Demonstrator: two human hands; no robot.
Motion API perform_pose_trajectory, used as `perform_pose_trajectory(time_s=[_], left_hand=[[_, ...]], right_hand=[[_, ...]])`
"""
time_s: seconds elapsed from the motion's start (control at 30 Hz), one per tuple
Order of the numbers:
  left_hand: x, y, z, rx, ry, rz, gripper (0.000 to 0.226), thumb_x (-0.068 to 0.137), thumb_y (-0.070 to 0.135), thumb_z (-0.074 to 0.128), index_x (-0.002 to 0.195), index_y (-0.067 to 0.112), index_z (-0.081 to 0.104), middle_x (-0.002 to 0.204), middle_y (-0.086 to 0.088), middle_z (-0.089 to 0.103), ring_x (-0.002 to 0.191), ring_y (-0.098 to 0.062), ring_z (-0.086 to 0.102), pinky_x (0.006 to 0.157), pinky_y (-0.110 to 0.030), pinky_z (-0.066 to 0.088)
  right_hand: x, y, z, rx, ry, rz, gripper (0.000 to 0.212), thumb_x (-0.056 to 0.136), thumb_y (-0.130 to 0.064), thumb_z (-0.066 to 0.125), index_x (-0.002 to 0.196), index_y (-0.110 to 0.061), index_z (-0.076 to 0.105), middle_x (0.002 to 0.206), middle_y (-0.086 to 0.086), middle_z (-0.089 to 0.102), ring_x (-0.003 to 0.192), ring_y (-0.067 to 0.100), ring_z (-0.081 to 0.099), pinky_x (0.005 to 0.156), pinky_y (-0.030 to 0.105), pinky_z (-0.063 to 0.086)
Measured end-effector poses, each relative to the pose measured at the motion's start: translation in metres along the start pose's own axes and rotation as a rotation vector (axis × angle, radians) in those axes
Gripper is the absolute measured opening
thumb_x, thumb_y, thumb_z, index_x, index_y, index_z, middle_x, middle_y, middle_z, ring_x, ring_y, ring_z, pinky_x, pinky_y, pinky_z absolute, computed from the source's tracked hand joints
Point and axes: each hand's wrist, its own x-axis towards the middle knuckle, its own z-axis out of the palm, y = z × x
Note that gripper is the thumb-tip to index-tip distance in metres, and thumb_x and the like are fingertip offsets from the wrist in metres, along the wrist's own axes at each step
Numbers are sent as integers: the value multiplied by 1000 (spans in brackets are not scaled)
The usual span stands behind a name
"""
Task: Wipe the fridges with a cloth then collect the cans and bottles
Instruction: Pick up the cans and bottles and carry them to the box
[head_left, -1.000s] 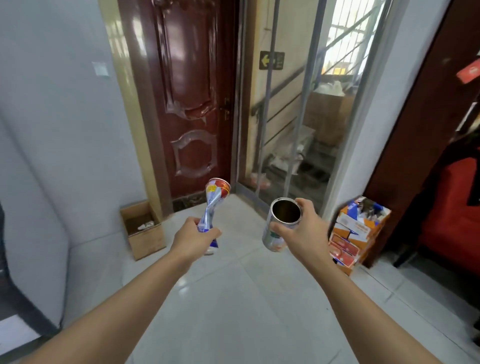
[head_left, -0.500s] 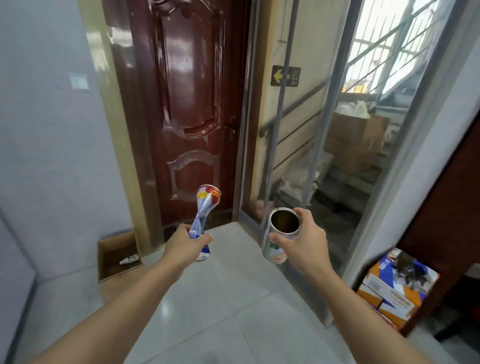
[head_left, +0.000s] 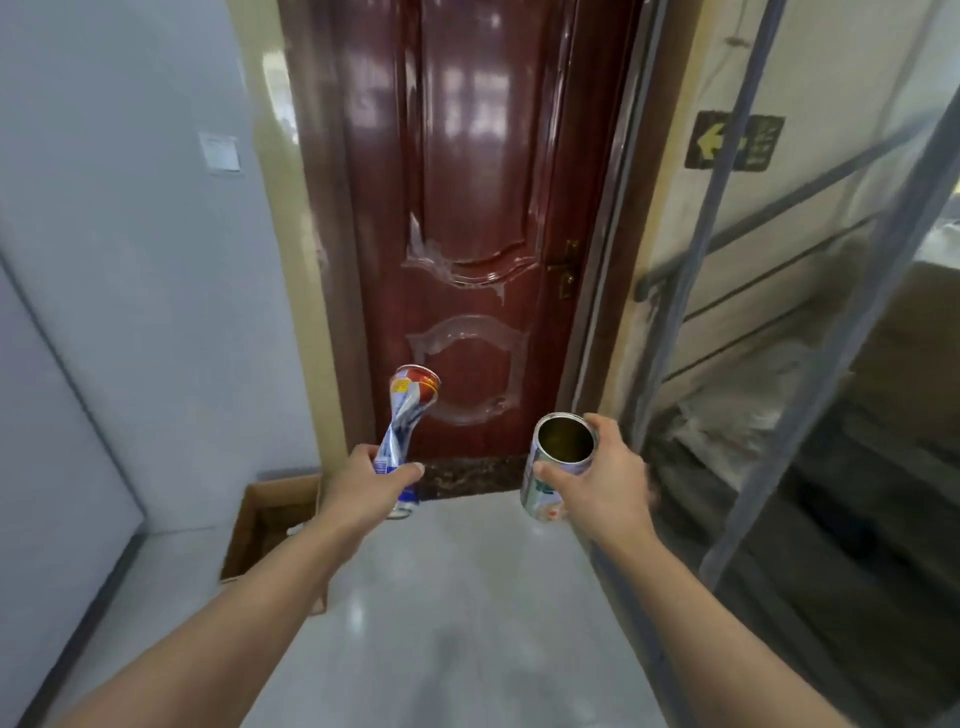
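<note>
My left hand (head_left: 366, 486) grips a crushed, twisted can (head_left: 405, 415) with a blue and silver body and a red top, held upright in front of the door. My right hand (head_left: 602, 480) holds an open-topped tin can (head_left: 558, 457) with a white label, its dark empty inside facing me. Both cans are at chest height, about a forearm's width apart. No fridge or cloth is in view.
A dark red wooden door (head_left: 467, 208) stands shut straight ahead. An open cardboard box (head_left: 270, 525) sits on the floor at lower left by the grey wall. A glass partition with metal frame (head_left: 769, 364) runs along the right, a stairwell behind it.
The view has swung left and closer to the red door. The stack of colourful cartons and red chair at right have left the frame. Both hands keep their cans.
</note>
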Motion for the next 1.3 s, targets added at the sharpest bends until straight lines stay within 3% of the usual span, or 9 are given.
perform_pose_trajectory(time_s=[0.07, 0.2, 0.33, 0.5, 0.63, 0.77, 1.03, 1.2, 1.3], left_hand=[[23, 8, 8, -9, 73, -28, 35, 80, 31, 69, 107, 14, 53, 94, -6, 64, 81, -23, 62, 71, -35, 52], [65, 13, 13, -51, 177, -116, 36, 82, 29, 68, 108, 14, 49, 98, -7, 61, 85, -23, 63, 68, -29, 51], [113, 2, 4, -77, 306, -157, 17, 81, 24, 68, 83, 23, 51, 78, 2, 62, 65, -12, 60, 49, -22, 41], [191, -13, -7, -131, 359, -224, 31, 84, 29, 66, 104, 21, 43, 85, 2, 57, 74, -16, 63, 54, -24, 45], [258, -16, -10, -139, 396, -275, 26, 83, 27, 66, 99, 18, 48, 89, -6, 61, 77, -22, 64, 66, -34, 53], [310, -15, -17, -138, 435, -314, 33, 83, 30, 65, 107, 16, 46, 94, -8, 62, 81, -24, 64, 76, -38, 54], [399, -37, -21, -209, 591, -432, 38, 83, 35, 65, 111, 21, 44, 95, -3, 60, 80, -17, 63, 65, -28, 51], [456, -39, -16, -298, 781, -522, 33, 84, 30, 65, 108, 20, 43, 94, -3, 58, 84, -20, 62, 77, -36, 54], [481, -37, -10, -365, 876, -576, 33, 85, 30, 64, 108, 20, 43, 94, -3, 58, 83, -18, 61, 75, -34, 53]], right_hand=[[44, 4, 18, -2, -56, -38, 83, 64, -40, 84, 132, -26, 39, 125, -3, 58, 110, 19, 58, 86, 35, 54], [115, 0, 60, 1, -189, -100, 82, 63, -41, 84, 130, -26, 40, 121, -3, 60, 105, 19, 60, 85, 35, 53], [167, -11, 111, 29, -309, -161, 82, 63, -40, 84, 131, -24, 41, 120, -3, 61, 105, 18, 59, 87, 36, 52], [230, -30, 178, 60, -444, -227, 79, 63, -37, 84, 129, -25, 43, 115, -4, 61, 101, 17, 59, 86, 36, 52], [279, -53, 225, 74, -498, -273, 76, 63, -34, 84, 128, -22, 45, 113, -3, 63, 101, 17, 60, 84, 35, 51], [325, -79, 267, 80, -550, -323, 74, 64, -35, 83, 127, -22, 46, 114, -2, 63, 103, 19, 59, 85, 38, 52], [410, -123, 381, 140, -734, -469, 70, 63, -35, 84, 122, -26, 47, 111, -4, 63, 100, 19, 59, 75, 28, 45], [466, -142, 456, 147, -909, -593, 69, 63, -33, 84, 122, -23, 48, 115, -1, 61, 106, 21, 57, 84, 32, 50], [487, -155, 496, 148, -1030, -639, 69, 65, -29, 84, 123, -19, 48, 114, 3, 60, 101, 20, 57, 69, 16, 45]])
